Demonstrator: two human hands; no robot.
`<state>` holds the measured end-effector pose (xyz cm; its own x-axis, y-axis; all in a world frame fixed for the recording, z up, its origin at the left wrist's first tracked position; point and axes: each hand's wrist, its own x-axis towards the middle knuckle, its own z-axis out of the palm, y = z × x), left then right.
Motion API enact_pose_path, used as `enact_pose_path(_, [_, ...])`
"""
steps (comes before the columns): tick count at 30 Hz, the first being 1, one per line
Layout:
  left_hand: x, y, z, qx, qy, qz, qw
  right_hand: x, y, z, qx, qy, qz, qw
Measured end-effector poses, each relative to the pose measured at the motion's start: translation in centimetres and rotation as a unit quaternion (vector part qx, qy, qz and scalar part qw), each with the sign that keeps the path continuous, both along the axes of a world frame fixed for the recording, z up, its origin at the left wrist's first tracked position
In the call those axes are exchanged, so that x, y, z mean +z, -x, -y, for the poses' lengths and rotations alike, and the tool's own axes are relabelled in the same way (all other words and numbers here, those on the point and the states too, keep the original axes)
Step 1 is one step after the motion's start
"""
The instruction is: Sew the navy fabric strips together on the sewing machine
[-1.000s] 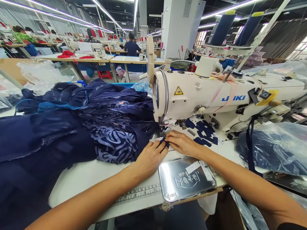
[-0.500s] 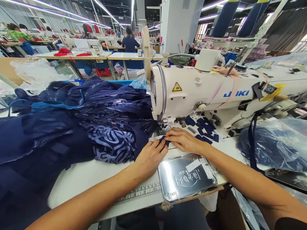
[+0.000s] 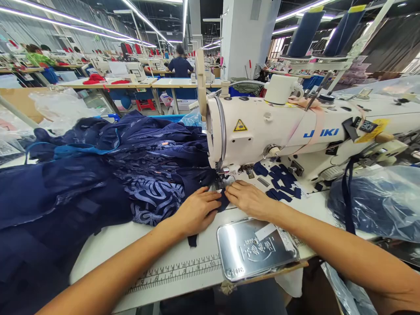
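A small piece of navy fabric (image 3: 223,202) lies at the needle area of the white sewing machine (image 3: 259,120), under its presser foot (image 3: 223,180). My left hand (image 3: 198,210) holds it from the left, fingers bent and pressed together. From the right, my right hand (image 3: 247,199) grips the same piece with its fingertips close to the foot. A short dark cloth end (image 3: 193,240) sticks out below my left palm. Left of the machine spreads a large heap of navy garments (image 3: 157,197) with a pale swirl pattern. My fingers hide part of the fabric.
Small navy fabric pieces (image 3: 284,181) lie right of the needle. A metal tin (image 3: 257,249) sits at the table's front edge beside a printed ruler scale (image 3: 177,273). A plastic-bagged navy bundle (image 3: 380,203) is at right. Thread cones (image 3: 305,33) stand above; a person (image 3: 180,65) sits farther back.
The fabric between my hands has moved in toward the presser foot. My left hand has shifted slightly left, uncovering a dark cloth end below it. The view has tilted a little.
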<state>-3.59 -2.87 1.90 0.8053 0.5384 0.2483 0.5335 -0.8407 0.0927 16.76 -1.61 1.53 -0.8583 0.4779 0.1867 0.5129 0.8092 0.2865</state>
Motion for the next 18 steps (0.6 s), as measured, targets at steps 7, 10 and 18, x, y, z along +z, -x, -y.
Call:
enact_pose_path(7, [-0.7, -2.2, -0.4, 0.054, -0.057, -0.041, 0.996, -0.8, -1.4, -3.1, 0.043, 0.002, -0.043, 0.998])
enact_pose_path(10, [-0.8, -2.7, -0.6, 0.074, -0.077, -0.054, 0.993, -0.9, -1.7, -3.5, 0.043, 0.007, -0.048, 0.998])
enact_pose_path(18, [-1.1, -2.9, -0.9, 0.087, -0.105, -0.051, 0.989, -0.6, -1.7, -3.7, 0.018, 0.012, -0.035, 0.999])
